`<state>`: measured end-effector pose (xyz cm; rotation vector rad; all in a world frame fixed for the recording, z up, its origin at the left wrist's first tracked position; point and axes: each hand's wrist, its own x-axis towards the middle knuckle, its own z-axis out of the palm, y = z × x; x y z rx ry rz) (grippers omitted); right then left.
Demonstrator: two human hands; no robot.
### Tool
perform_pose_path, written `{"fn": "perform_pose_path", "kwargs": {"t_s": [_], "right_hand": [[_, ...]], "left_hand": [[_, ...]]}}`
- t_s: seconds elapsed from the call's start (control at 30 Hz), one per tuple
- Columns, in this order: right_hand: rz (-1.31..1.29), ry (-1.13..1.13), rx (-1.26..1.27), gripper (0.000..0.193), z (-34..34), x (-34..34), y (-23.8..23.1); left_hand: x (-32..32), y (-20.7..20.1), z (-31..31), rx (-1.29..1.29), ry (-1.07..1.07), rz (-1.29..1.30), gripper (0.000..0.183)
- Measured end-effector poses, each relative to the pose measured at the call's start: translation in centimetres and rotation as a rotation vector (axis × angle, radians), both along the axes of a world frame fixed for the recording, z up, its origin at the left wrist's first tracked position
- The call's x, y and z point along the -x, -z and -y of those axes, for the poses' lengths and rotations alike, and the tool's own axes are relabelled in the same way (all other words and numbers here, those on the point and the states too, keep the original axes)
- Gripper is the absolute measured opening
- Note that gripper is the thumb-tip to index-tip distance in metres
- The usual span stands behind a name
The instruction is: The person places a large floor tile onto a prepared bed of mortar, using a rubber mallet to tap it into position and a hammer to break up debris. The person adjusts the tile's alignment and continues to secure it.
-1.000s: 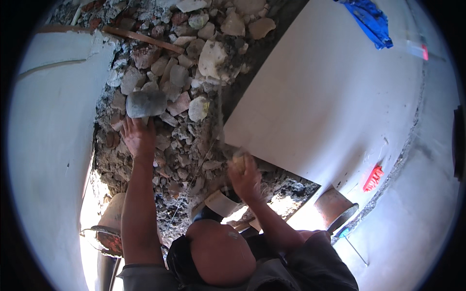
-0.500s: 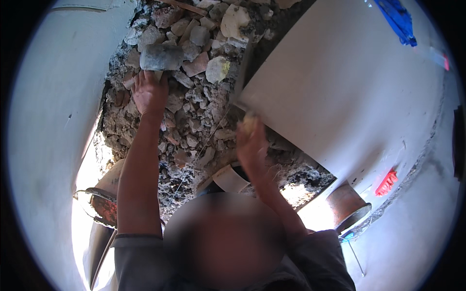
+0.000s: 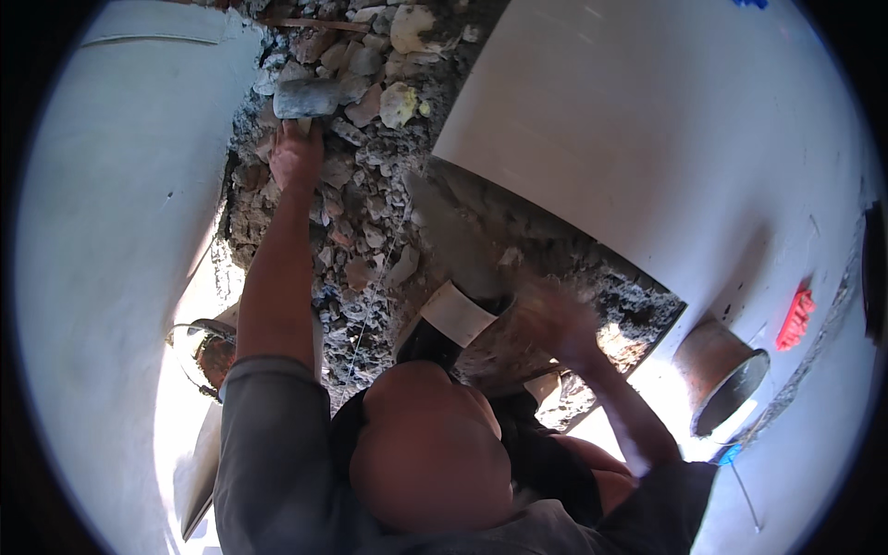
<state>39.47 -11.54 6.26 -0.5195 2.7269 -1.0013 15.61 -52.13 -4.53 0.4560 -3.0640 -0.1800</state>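
Note:
My left hand (image 3: 296,159) is closed at the near end of a grey, block-headed tool that looks like a mallet (image 3: 307,98); a short pale piece of its handle shows by the fingers. The head rests against the rubble stones (image 3: 365,104). My right hand (image 3: 555,319) is smeared by motion. From it a blurred, pointed grey blade, apparently a trowel (image 3: 453,236), reaches up and left over the loose earth. Between my arms, below the rubble, are my bare knee (image 3: 425,453) and a black thing with a cream band (image 3: 458,314).
Rubble fills a strip between a white surface (image 3: 111,185) on the left and a white panel (image 3: 573,120) on the right. A thin string (image 3: 370,305) crosses the stones. Buckets stand at left (image 3: 213,356) and right (image 3: 726,375), the latter near a red glove-like item (image 3: 795,319).
The view has shifted. My right hand has swung down and right, away from the panel's corner, with the blade. My left hand stays at the mallet-like tool.

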Motion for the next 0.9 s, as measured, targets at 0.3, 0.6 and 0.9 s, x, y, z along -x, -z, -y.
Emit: {"fn": "perform_pose_path", "kwargs": {"t_s": [0.3, 0.6, 0.9], "right_hand": [[0.32, 0.462, -0.263, 0.031, -14.7, -23.5, -1.8], [0.229, 0.505, -0.002, 0.043, -9.6, -28.5, 4.5], [0.04, 0.487, 0.364, 0.072, -11.0, -14.0, 0.0]], "left_hand": [[-1.3, -3.4, 0.3, 0.174, 0.119, 0.077, 0.047], [-6.3, -12.8, -8.9, -0.298, 0.073, -0.345, 0.033], [-14.7, -16.6, -36.4, -1.482, 0.315, 0.322, 0.031]]}}
